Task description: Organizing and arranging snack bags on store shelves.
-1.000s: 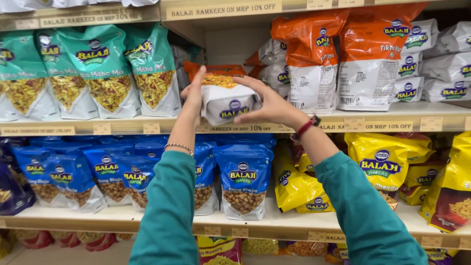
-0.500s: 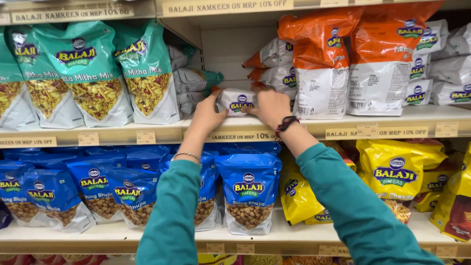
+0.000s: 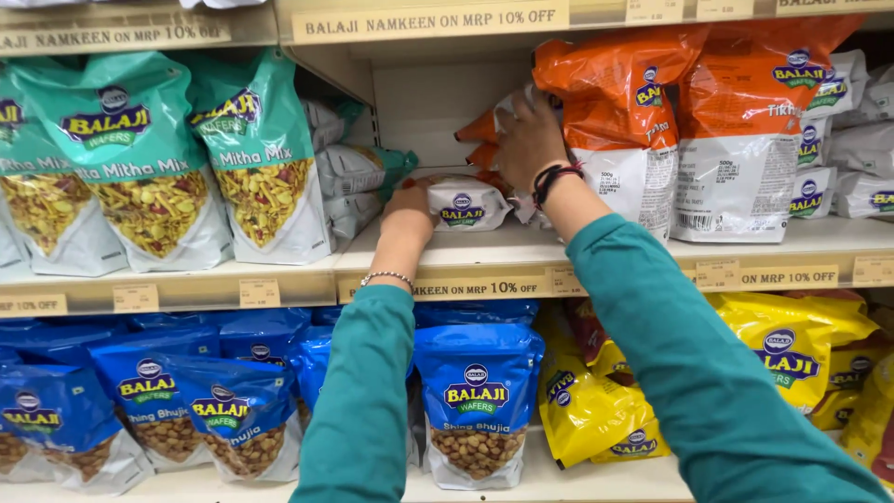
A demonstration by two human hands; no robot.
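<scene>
On the upper shelf (image 3: 521,256) of a shop's snack aisle, a person in teal sleeves reaches in with both hands. Their left hand (image 3: 408,207) rests against the left end of a small white and orange snack packet (image 3: 466,203) that lies flat on the shelf board, fingers curled round its edge; how firmly it grips cannot be told. Their right hand (image 3: 529,138), with dark bands at the wrist, is spread and pressed against the side of a tall orange and white pouch (image 3: 619,121), fingers closed on its edge as it leans just behind and right of the small packet. A second orange pouch (image 3: 745,140) stands upright further right. To the left stand green pouches (image 3: 140,158) of mixed snacks, with grey-white packets stacked on their sides behind them. Below, blue pouches (image 3: 477,401) of nuts and yellow pouches (image 3: 792,354) fill the lower shelf. Judging by this, the small packet is already set down in the gap, while the leaning pouch seems only partly straightened, so the tidying of this section looks well along but unfinished.
</scene>
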